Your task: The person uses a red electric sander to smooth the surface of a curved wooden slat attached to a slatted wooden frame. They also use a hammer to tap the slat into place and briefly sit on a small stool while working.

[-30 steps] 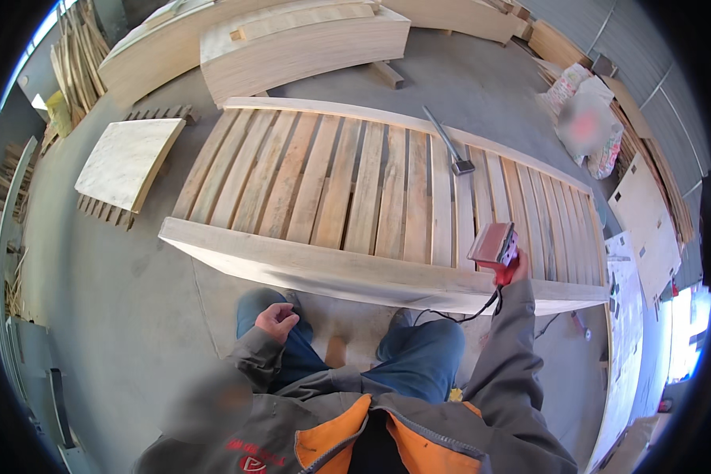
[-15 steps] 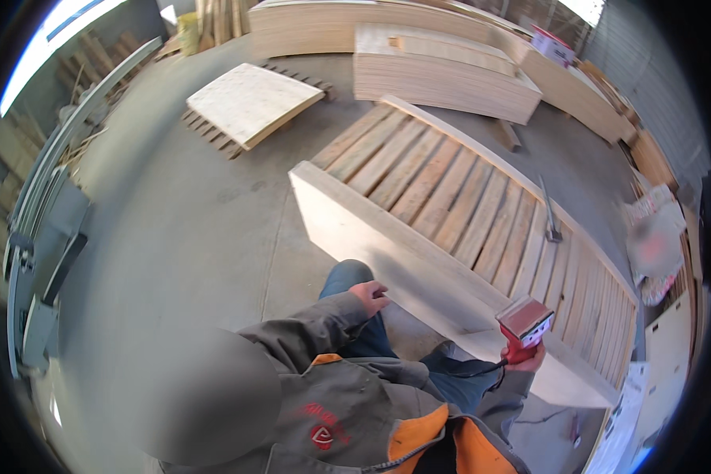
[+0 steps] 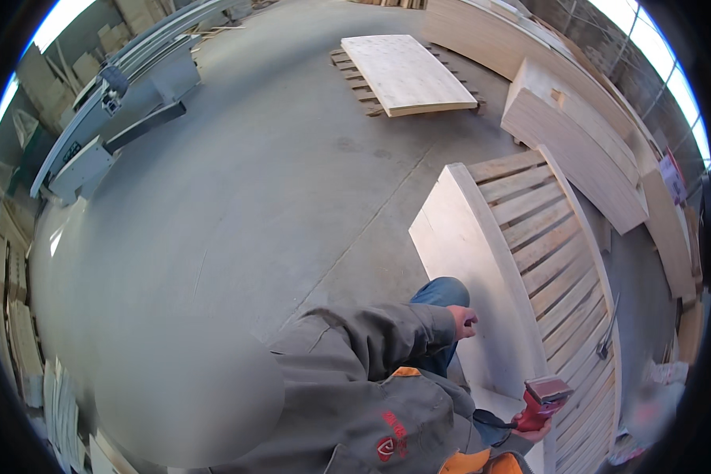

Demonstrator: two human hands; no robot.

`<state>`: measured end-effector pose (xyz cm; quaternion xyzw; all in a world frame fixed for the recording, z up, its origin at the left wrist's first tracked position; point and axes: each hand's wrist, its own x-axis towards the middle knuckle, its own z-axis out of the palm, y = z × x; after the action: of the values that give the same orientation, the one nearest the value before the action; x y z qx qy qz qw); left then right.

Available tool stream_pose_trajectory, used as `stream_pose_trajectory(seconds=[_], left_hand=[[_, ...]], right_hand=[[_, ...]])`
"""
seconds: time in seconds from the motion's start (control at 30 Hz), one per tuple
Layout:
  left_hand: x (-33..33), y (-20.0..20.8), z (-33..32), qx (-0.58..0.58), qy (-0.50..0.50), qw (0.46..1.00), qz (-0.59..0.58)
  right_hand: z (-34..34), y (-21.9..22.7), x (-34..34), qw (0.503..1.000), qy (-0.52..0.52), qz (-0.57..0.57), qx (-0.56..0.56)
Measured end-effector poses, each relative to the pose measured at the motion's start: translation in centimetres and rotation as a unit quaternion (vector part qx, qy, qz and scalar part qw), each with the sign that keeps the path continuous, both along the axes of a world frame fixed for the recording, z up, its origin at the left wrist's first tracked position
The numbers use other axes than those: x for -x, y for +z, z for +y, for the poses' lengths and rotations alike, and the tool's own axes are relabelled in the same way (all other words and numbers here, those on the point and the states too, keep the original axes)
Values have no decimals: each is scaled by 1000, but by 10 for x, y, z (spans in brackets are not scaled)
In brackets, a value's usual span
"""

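A red electric sander (image 3: 539, 406) is gripped in my right hand (image 3: 536, 430), held beside the slatted wooden bed frame with its flat sanding pad turned up. A dark cord runs from the sander toward my body. My left hand (image 3: 464, 322) is by my bent knee, close to the pale side board (image 3: 490, 272) of the frame. Its fingers are curled in, and nothing shows in them. Rows of wooden slats (image 3: 541, 233) cross the frame between its two long boards. On the slats near the far board lies a long-handled metal tool (image 3: 605, 346).
A pale wooden panel (image 3: 407, 73) rests on a slatted pallet beyond the frame. Stacked long boards (image 3: 573, 138) stand at the far right. To the left is a long grey machine (image 3: 146, 95), and wood pieces (image 3: 24, 347) lean along the left edge.
My view has swung left, so the frame, the pallet and both hands appear farther right. The sander stays in my right hand; my left hand remains by the knee.
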<state>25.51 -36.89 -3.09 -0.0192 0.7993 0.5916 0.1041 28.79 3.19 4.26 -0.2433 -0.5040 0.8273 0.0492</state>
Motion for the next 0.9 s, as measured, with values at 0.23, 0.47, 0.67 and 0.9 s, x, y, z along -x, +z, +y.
stream_pose_trajectory(seconds=[0.23, 0.47, 0.67, 0.9], left_hand=[[-6, -30, -18, -31, 60, 998, -1], [6, -23, -6, -40, 40, 998, -10], [8, 1, -1, -32, 7, 999, -31], [20, -4, 9, -33, -15, 998, -55]], right_hand=[[-25, 3, 27, 999, -15, -21, -32], [-4, 11, 7, 998, -26, -14, -54], [3, 18, -12, 994, -84, 4, -71], [27, 4, -20, 991, -118, -22, -64]])
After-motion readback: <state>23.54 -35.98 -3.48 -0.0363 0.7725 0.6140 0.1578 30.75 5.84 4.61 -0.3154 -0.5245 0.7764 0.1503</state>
